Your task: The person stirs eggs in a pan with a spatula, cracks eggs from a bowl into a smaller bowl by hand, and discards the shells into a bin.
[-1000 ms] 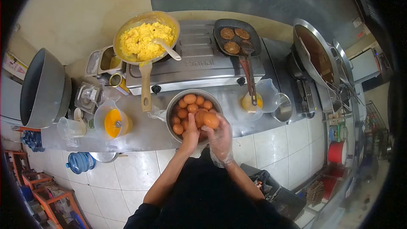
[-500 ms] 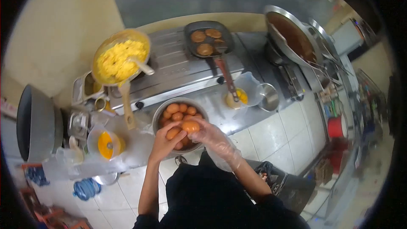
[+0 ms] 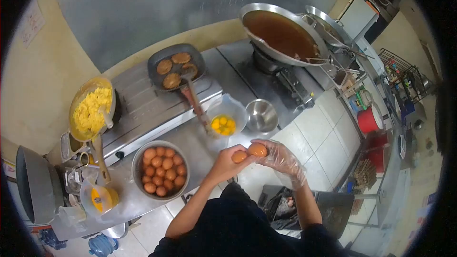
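My left hand [image 3: 227, 165], bare, is closed round a brown egg [image 3: 239, 156]. Against it, my right hand [image 3: 282, 160] in a clear plastic glove grips a second brown egg [image 3: 257, 150]. Both eggs are side by side, close together, near the counter's front edge. Just beyond the hands is a translucent jug [image 3: 239, 110] with several yolks [image 3: 223, 124] in it. A steel bowl [image 3: 262, 116] stands to the jug's right. On the left, a round metal pot [image 3: 135, 173] is filled with whole brown eggs.
A square pan [image 3: 155, 77] with browned patties and a spatula [image 3: 194, 102] rests on the stove. Left of it is a pan of scrambled eggs [image 3: 91, 112]. A large wok [image 3: 247, 15] of brown liquid sits at the back right. A dark bin [image 3: 328, 209] stands below the right arm.
Both hands, each with an egg, have moved right from above the egg pot to in front of the jug. The camera view has turned right, so the counter appears shifted left.
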`<state>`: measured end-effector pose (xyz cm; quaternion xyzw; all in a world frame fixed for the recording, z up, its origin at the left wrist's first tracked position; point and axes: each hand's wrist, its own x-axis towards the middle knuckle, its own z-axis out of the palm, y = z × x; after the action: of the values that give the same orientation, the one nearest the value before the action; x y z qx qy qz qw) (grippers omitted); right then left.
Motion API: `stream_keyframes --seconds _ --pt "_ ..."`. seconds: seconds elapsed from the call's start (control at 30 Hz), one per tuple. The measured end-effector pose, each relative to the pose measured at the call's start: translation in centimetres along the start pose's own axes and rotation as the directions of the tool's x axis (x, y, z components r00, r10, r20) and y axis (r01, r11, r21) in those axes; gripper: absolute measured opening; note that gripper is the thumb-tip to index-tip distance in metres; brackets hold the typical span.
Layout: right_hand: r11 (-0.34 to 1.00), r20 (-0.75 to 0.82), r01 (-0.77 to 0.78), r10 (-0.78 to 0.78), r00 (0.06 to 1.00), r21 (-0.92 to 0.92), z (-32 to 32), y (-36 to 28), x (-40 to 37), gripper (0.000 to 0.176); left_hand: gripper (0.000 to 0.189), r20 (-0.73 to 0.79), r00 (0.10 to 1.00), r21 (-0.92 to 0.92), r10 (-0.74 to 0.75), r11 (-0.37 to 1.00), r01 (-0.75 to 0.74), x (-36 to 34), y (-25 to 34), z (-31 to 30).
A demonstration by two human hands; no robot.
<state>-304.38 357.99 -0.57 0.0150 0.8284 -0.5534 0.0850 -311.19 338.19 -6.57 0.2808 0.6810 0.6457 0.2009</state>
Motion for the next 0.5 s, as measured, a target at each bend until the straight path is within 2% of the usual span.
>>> stream_keyframes --seconds 0.03,0.07,0.1,0.17,0.2,0.23,0.3,0.33,0.37,0.43,0.5 --pt "0.999 0.064 -0.033 0.031 0.997 0.029 -2.8 1.4 0.5 0.057 0.024 -0.047 0.998 -0.034 0.048 0.998 -0.05 2.0 -0.4 2.1" --pt "1.0 0.117 -0.004 0.003 0.993 0.015 -5.4 2.0 0.9 0.057 0.033 -0.043 0.997 -0.148 -0.061 0.988 0.054 3.9 -0.3 4.1" --pt "1.0 0.111 0.01 -0.012 0.994 0.012 -7.8 3.3 1.7 0.057 0.033 -0.044 0.998 -0.139 -0.046 0.99 0.04 5.8 -0.9 5.7" --pt "0.944 0.217 0.076 -0.005 0.976 -0.321 -12.3 6.6 4.0 0.058 0.043 -0.058 0.998 -0.146 0.038 0.988 -0.046 9.8 -3.1 8.6" --pt "0.942 0.21 0.09 -0.021 0.977 -0.324 -14.0 8.0 5.4 0.058 0.05 0.002 0.999 -0.114 -0.043 0.993 0.043 11.3 -4.2 9.0" --pt "0.936 0.229 0.136 -0.063 0.972 -0.323 -15.1 9.4 6.6 0.057 0.05 0.0 0.999 -0.105 -0.033 0.994 0.033 12.8 -5.2 9.6" --pt "0.928 0.261 0.192 -0.11 0.959 -0.318 -16.4 11.8 8.9 0.056 0.047 -0.1 0.981 -0.075 -0.165 0.985 0.158 15.4 -7.9 10.7" --pt "0.974 0.216 0.124 -0.082 0.973 -0.189 -16.3 12.1 9.9 0.055 0.044 -0.195 0.963 -0.05 -0.183 0.983 0.177 16.4 -8.5 11.0" --pt "0.997 0.177 0.055 -0.045 0.983 -0.052 -16.3 12.4 10.7 0.053 0.044 -0.207 0.96 -0.048 -0.189 0.982 0.183 17.0 -9.2 11.2" --pt "0.995 0.159 0.084 -0.075 0.984 -0.05 -16.8 13.8 11.9 0.051 0.044 -0.373 0.915 0.057 -0.156 0.98 0.19 18.0 -9.5 11.5" --pt "0.978 0.123 0.177 -0.163 0.979 -0.112 -16.3 16.9 13.4 0.049 0.044 -0.396 0.903 0.086 -0.168 0.972 0.219 18.7 -9.2 11.6"
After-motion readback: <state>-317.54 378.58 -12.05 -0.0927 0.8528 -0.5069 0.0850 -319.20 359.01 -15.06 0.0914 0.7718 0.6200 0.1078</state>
